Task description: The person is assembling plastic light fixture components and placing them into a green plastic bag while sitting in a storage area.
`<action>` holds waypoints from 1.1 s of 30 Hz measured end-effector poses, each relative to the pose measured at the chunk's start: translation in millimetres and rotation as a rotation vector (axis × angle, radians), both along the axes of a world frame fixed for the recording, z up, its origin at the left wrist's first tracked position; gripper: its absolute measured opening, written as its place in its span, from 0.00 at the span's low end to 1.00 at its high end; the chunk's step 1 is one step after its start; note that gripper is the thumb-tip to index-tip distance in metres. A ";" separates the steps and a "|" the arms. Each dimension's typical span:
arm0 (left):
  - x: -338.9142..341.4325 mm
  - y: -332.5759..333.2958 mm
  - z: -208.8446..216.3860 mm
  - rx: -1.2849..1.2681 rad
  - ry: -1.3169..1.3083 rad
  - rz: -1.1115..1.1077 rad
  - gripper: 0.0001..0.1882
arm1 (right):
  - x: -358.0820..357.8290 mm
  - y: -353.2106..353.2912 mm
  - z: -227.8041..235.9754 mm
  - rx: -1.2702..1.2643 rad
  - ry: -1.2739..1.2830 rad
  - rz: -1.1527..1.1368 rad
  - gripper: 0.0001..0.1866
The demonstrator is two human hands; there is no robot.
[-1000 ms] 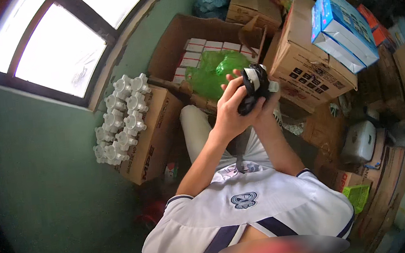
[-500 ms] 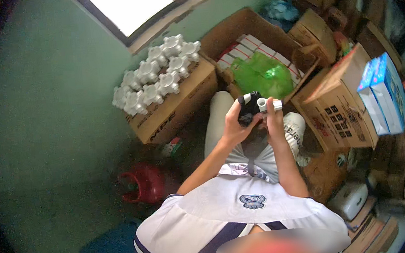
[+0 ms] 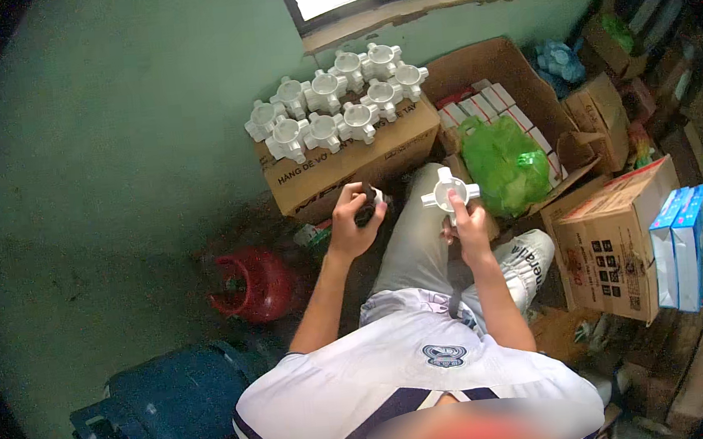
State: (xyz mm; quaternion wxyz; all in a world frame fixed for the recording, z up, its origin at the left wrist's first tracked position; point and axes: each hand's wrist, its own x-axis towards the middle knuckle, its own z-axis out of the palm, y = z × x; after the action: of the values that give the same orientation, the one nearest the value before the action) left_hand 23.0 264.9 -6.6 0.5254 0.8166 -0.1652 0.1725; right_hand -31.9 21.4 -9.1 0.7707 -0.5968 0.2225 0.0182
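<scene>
My right hand [image 3: 473, 232] grips a white round junction box [image 3: 443, 177] with short pipe stubs, its thumb lying over the open dish. To its left, apart from it, my left hand [image 3: 353, 234] is closed around a dark object [image 3: 367, 211] with a small pale part; fingers cover much of it, so its kind cannot be made out. Several similar white junction boxes [image 3: 358, 118] stand in two rows on a closed cardboard carton [image 3: 315, 187] beyond my left hand.
An open carton [image 3: 505, 60] holds white packets and a green plastic bag [image 3: 503, 160]. At the right, another carton [image 3: 608, 239] stands beside blue-and-white boxes [image 3: 682, 253]. A red gas cylinder [image 3: 261, 286] and a blue one [image 3: 168, 411] are at the left. A window [image 3: 363, 18] is above.
My hands have moved apart, the left with the dark object, the right with the junction box. The box now shows its open round face. The head view has swung left.
</scene>
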 end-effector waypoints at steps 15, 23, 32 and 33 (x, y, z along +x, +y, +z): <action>30.5 -11.5 -32.0 -0.313 0.380 0.004 0.21 | 145.7 55.0 12.5 -0.062 -0.180 0.465 0.25; 113.8 -18.0 -77.2 -0.763 0.467 0.433 0.24 | 101.2 38.4 -15.3 0.049 -0.274 0.337 0.20; 139.4 -23.9 -74.1 -0.527 0.310 0.679 0.28 | 6.2 2.0 -64.1 0.074 -0.067 0.205 0.16; 138.8 -24.9 -72.5 -0.456 0.373 0.693 0.29 | -3.5 -1.1 -70.0 0.080 -0.048 0.196 0.16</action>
State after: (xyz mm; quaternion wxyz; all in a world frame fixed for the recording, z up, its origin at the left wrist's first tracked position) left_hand 161.8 240.0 -79.1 0.6239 0.7043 0.2575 0.2201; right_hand -35.4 20.3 -79.2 0.7936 -0.5846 0.1435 0.0880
